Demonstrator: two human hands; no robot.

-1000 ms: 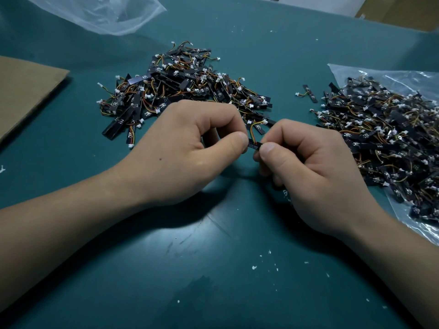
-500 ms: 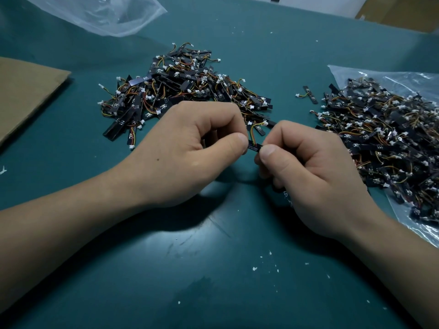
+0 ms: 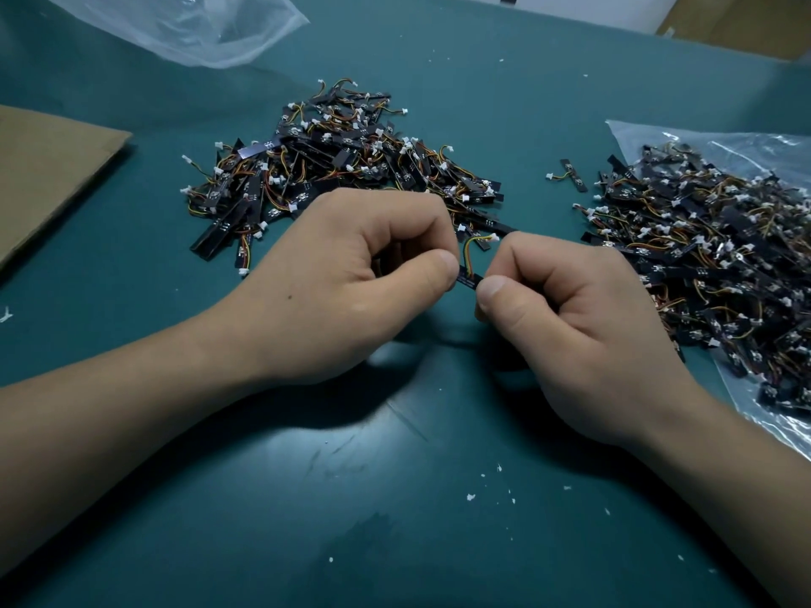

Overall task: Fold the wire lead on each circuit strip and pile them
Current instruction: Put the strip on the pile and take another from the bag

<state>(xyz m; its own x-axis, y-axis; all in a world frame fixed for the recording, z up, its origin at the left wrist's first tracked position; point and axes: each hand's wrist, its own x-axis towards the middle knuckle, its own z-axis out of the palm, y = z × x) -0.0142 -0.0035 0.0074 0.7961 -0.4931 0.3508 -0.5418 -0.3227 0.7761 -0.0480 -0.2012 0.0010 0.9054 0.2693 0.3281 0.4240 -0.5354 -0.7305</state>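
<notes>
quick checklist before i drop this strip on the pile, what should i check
1. Strip held at both ends: ok. The left hand and right hand both pinch the circuit strip.
2. Wire lead folded: not ok. The wire lead arcs up, with its white connector standing free.
3. Strip undamaged: cannot tell, fingers cover most of it.
4. Landing spot: ok. The finished pile lies just behind the left hand.
5. Supply kept apart: ok. The unfolded strips sit on the plastic bag to the right, with one stray strip between the heaps.
</notes>
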